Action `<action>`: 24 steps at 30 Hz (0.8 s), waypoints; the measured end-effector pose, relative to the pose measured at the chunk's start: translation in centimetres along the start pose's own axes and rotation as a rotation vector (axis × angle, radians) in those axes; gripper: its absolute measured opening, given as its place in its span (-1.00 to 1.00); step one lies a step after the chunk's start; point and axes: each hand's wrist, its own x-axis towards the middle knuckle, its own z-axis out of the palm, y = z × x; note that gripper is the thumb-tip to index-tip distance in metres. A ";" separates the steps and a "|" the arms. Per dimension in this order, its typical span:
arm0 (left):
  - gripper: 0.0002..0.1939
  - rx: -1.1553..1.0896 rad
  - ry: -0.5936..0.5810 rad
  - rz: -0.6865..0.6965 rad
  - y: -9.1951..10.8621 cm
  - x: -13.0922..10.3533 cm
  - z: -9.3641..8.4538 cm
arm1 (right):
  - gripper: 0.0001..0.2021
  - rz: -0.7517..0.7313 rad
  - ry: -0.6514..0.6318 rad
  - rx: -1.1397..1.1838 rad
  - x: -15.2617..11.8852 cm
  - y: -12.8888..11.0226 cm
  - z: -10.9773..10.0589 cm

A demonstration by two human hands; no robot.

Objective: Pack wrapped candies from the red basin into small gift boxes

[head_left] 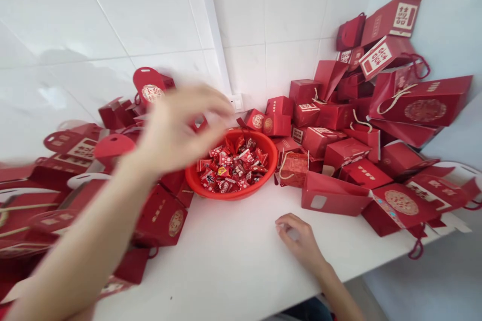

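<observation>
My left hand (188, 123), blurred by motion, is raised in front of the pile of red boxes on the left, with its fingertips up by the far left rim of the bowl. A gap shows between its thumb and fingers, and I see nothing held there. The orange-red plastic bowl (230, 194) stands on the white table and is full of red-wrapped candies (239, 165). Low over the table, right of the bowl, my right hand (299, 239) is loosely curved, thumb and fingers apart, with nothing in it. A red box (333, 193) lies beyond it.
Red gift boxes (161, 213) with gold print crowd the left side. Another heap of red boxes (346, 148), some with cord handles, rises at the right against the wall. The white table (222, 256) backs onto a tiled wall (248, 15) with a socket (237, 103).
</observation>
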 end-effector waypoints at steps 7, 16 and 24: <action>-0.64 -0.437 -0.424 0.023 5.7 -2.5 17.1 | -0.82 -0.045 0.046 0.024 -0.1 -1.0 -0.5; -0.26 -0.321 -0.571 0.005 7.5 0.4 24.8 | -0.84 -0.057 0.071 0.070 -0.1 -1.2 -0.7; -0.39 -0.613 -0.244 -0.309 5.6 -3.7 20.8 | -0.79 -0.078 0.016 0.101 -0.4 -1.2 -0.7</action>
